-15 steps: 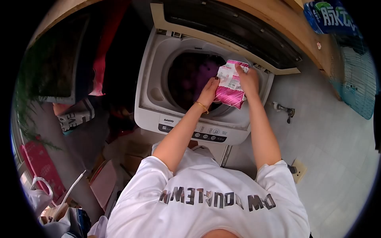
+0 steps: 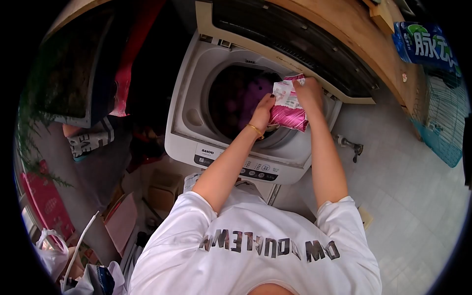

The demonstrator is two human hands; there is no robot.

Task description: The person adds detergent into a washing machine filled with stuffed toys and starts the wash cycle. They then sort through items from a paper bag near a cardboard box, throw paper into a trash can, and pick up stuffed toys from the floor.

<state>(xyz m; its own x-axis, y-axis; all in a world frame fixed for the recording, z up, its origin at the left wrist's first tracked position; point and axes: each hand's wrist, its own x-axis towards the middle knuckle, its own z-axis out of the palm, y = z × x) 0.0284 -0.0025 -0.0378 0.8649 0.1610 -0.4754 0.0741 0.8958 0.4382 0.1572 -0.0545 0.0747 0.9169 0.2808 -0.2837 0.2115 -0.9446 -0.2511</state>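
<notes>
Between my hands is a pink and white packet (image 2: 289,110), held over the right part of the washing machine's (image 2: 189,103) round tub opening. My left hand (image 2: 262,114) grips the packet's left edge, thumb on top. At its upper right corner my right hand (image 2: 309,93) is closed on the packet, the fingers partly hidden. Purple cloth-like stuff (image 2: 253,98) lies inside the dark tub; its kind is unclear. The machine's lid (image 2: 295,42) stands raised behind the opening.
A tap (image 2: 350,146) sticks out from the grey wall at the right. A blue-wrapped pack (image 2: 425,44) and a teal wire rack (image 2: 440,118) are at the upper right. Bags and cloths (image 2: 93,275) crowd the lower left. A wooden shelf edge (image 2: 354,34) runs above the lid.
My right hand has turned and bunched the packet's upper right corner, folding its top. The packet has shifted slightly right. The whole view has tilted a little.
</notes>
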